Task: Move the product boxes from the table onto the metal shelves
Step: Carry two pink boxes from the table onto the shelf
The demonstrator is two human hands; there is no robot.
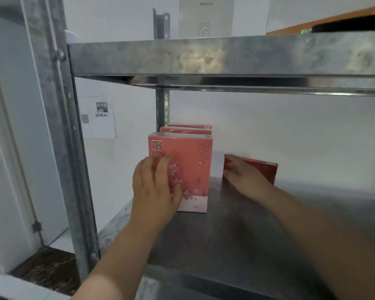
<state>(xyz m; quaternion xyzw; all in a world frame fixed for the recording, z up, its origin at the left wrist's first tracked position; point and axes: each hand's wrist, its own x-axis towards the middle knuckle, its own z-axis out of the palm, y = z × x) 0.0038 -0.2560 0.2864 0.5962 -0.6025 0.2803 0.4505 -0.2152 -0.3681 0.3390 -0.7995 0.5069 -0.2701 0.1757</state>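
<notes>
A pink product box with a flower print stands upright on the metal shelf, in front of two more pink boxes lined up behind it. My left hand lies flat against its front face, fingers together. To the right, a dark red box stands against the back wall. My right hand grips that box's left end, fingers wrapped around the edge.
The upper shelf hangs low overhead and carries a white box and an orange item. A steel upright stands at the left, a rear post behind the boxes. Bare shelf surface extends right.
</notes>
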